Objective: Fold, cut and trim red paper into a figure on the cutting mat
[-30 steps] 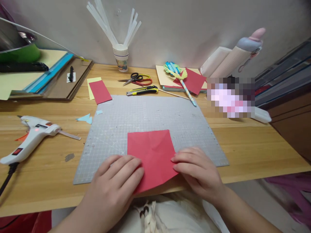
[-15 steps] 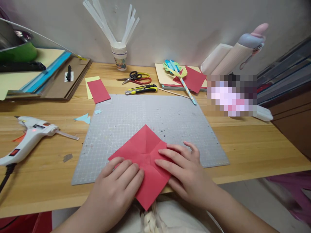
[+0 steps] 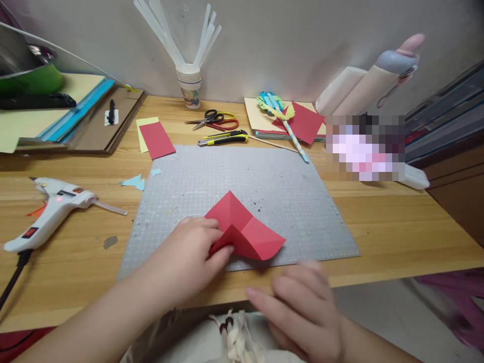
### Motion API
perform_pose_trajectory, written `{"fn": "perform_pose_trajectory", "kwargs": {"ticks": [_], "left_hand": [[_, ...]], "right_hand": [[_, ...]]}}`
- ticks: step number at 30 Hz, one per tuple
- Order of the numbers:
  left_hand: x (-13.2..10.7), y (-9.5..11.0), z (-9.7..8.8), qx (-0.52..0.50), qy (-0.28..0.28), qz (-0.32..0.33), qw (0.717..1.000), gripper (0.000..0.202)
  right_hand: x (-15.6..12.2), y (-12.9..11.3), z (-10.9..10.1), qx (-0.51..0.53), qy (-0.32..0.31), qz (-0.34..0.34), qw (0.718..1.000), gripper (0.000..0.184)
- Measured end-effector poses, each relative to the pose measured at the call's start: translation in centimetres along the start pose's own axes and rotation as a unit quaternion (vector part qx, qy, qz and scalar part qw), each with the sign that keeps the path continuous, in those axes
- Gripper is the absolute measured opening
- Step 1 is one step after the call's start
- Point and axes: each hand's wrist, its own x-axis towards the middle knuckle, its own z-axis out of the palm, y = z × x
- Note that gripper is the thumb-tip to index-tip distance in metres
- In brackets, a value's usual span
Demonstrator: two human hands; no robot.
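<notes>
My left hand (image 3: 200, 247) pinches the left side of a square of red paper (image 3: 260, 237), thumb in front and fingers behind. The paper shows creases meeting near its middle. Its near part is bent up into a peak, and its right corner spreads over the front of the grey cutting mat (image 3: 302, 201). My right hand (image 3: 302, 307) hovers at the table's front edge, apart from the paper and slightly blurred. Its fingers are loosely bent and apart, with nothing seen in them.
A white glue gun (image 3: 56, 209) lies at the left, near blue paper scraps (image 3: 134, 181). Behind the mat are scissors (image 3: 212, 118), a utility knife (image 3: 223, 138) and paper cups (image 3: 189, 85) holding translucent sticks. A paper flower (image 3: 280, 113) lies at the back right.
My right hand has let go of the red paper and drawn back toward me. My left hand has closed on the paper's left side, and the paper has gone from flat to bent.
</notes>
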Motion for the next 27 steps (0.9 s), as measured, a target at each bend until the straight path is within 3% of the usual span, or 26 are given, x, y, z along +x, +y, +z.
{"fn": "perform_pose_trajectory", "kwargs": {"ticks": [3, 6, 14, 27], "left_hand": [[0.9, 0.4, -0.9, 0.013, -0.028, -0.05, 0.998, 0.027], [1.5, 0.6, -1.4, 0.046, -0.048, -0.097, 0.993, 0.03], [2.4, 0.7, -2.1, 0.049, -0.062, -0.118, 0.99, 0.025], [2.6, 0.7, -1.7, 0.046, -0.058, -0.118, 0.99, 0.019]], "right_hand": [[0.1, -0.9, 0.9, 0.003, -0.113, 0.037, 0.993, 0.034], [0.3, -1.4, 1.8, -0.044, -0.161, 0.092, 0.982, 0.037], [0.7, -1.8, 2.3, -0.122, -0.226, 0.117, 0.959, 0.04], [1.3, -2.1, 2.1, -0.138, -0.249, 0.131, 0.949, 0.04]]}}
